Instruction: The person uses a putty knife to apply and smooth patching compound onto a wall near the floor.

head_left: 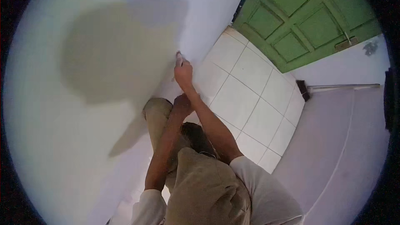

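Note:
My right hand (pixel 183 74) is raised at the pale wall (pixel 96 141), its fingers closed round a slim, whitish hand tool (pixel 179 60). The tool's dark tip points up the wall, at or very close to its surface; its exact kind is too small to make out. Just below, my left hand (pixel 182 104) is beside my right wrist, above my bent knee. My right forearm crosses in front of it, so its fingers are mostly hidden, along with anything in them.
A large shadow (pixel 121 50) falls across the wall. White floor tiles (pixel 239 100) spread to the right. A green panelled door (pixel 291 16) with a metal handle stands at the upper right. A dark-headed broom or brush (pixel 303 91) with a long handle lies along the far right wall.

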`<state>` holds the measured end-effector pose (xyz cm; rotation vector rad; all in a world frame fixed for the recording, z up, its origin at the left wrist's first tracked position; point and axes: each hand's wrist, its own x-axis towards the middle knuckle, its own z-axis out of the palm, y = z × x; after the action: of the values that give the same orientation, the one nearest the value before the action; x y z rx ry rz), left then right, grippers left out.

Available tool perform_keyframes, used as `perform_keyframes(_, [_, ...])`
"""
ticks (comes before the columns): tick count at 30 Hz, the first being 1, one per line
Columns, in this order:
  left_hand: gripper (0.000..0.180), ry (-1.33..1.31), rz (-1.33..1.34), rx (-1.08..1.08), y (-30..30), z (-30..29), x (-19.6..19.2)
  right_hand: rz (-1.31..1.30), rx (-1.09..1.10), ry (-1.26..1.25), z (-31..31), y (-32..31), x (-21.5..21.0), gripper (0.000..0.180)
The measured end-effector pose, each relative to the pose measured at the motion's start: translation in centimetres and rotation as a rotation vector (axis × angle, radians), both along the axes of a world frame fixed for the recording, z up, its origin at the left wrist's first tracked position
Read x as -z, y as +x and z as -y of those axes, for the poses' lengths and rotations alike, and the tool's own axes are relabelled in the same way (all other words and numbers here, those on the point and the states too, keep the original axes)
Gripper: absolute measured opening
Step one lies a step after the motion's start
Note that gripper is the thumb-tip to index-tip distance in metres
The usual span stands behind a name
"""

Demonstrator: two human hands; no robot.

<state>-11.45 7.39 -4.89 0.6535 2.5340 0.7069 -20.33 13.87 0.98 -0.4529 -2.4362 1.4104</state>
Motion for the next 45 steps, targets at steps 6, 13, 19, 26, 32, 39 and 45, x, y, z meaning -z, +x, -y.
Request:
perform_keyframes(6, [0.046, 0.009, -0.003, -0.018, 0.1, 0.9, 0.7, -0.33, 0.001, -0.203, 1.7, 0.6, -2.2, 0.045])
perform_keyframes(13, [0.049, 0.037, -0.06, 0.053, 0.1, 0.9, 1.7, 0.149, 0.005, -0.296, -0.2, -0.7, 0.7, 0.054])
perform_keyframes(19, [0.039, -0.134, -0.001, 0.028, 0.0, 1.0, 1.7, -0.114, 0.063, -0.486, 1.0, 0.1, 0.4, 0.055])
perform_keyframes(26, [0.035, 0.215, 0.071, -0.04, 0.5, 2.1, -0.4, -0.185, -0.043, -0.205, 2.2, 0.3, 0.8, 0.045])
perform_keyframes(32, [0.037, -0.09, -0.018, 0.033, -0.1, 1.1, 1.2, 0.115, -0.127, -0.203, -0.7, 1.4, 0.6, 0.046])
perform_keyframes(39, [0.039, 0.093, -0.021, -0.028, 0.1, 1.1, 2.1, -0.118, -0.157, -0.122, 2.2, 1.0, -5.5, 0.045])
perform_keyframes(45, [0.038, -0.1, 0.009, 0.07, -0.6, 0.5, 2.1, 0.128, -0.034, -0.119, -1.3, 0.2, 2.0, 0.064])
